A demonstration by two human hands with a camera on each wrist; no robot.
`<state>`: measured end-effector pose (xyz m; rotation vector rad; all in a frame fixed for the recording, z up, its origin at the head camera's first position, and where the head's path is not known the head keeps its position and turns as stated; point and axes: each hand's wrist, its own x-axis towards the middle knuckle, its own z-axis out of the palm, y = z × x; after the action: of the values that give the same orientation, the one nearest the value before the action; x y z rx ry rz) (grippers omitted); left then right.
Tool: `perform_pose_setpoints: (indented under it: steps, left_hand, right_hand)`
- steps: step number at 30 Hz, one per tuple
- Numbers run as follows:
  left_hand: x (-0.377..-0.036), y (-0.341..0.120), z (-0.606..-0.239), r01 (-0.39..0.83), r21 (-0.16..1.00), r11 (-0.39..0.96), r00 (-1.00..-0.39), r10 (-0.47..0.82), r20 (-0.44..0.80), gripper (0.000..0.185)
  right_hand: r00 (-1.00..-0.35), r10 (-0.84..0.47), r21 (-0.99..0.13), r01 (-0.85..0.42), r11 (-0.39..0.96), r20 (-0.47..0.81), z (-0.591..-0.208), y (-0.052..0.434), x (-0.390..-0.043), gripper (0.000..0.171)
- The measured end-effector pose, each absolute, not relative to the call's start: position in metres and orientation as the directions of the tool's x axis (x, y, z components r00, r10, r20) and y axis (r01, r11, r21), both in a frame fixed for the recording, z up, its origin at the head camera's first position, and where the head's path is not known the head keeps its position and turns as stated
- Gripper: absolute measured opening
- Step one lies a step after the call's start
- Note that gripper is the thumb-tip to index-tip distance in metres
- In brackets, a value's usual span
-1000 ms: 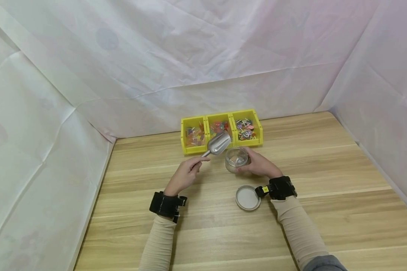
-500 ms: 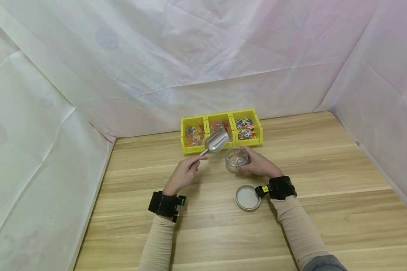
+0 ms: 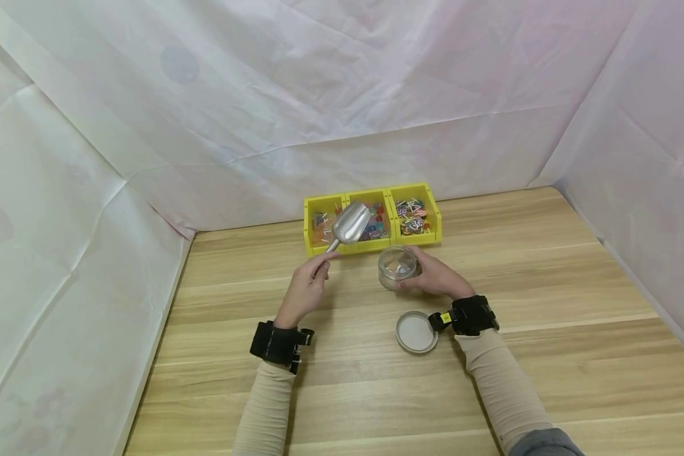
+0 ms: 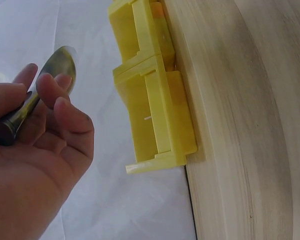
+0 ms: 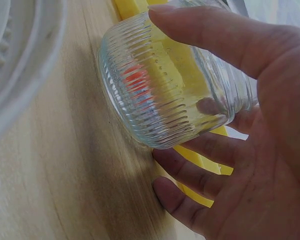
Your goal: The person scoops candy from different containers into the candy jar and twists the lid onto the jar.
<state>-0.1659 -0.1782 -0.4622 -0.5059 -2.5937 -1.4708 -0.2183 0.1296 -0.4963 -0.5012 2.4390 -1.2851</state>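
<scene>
My left hand [image 3: 303, 292] pinches the handle of a metal scoop [image 3: 350, 223]. Its bowl is raised and overlaps the left and middle yellow bins in the head view. The left wrist view shows the fingers [image 4: 72, 115] curled about the scoop's handle [image 4: 20, 117]. To the right, my right hand [image 3: 437, 276] grips an uncapped glass jar [image 3: 389, 273] round its side, in front of the bins. In the right wrist view the jar [image 5: 155, 90] has ribbed glass with a small red patch showing through, and thumb and fingers lie on opposite sides of it.
Three joined yellow bins [image 3: 430, 240] hold wrapped candies and, at the right, small striped lollipops. A round lid [image 3: 416, 334] lies on the wooden table [image 3: 353, 399] below the jar, near my right wrist strap. White cloth [image 3: 342, 82] hangs behind and on both sides.
My left hand has moved the scoop up and to the left, from over the middle bin's front toward the left bin. My right hand and the jar have stayed in place.
</scene>
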Motion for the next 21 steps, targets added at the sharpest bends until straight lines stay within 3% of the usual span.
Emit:
perform_pose_setpoints:
  steps: [21]
  left_hand:
    - [-0.1662, -0.1802, -0.4622, 0.228, 0.876, 0.426, -0.971, 0.036, 0.235, 0.034]
  right_hand:
    - [-0.881, -0.452, -0.839, -0.137, 0.527, -0.140, -0.4973, 0.1303, -0.2180, 0.096]
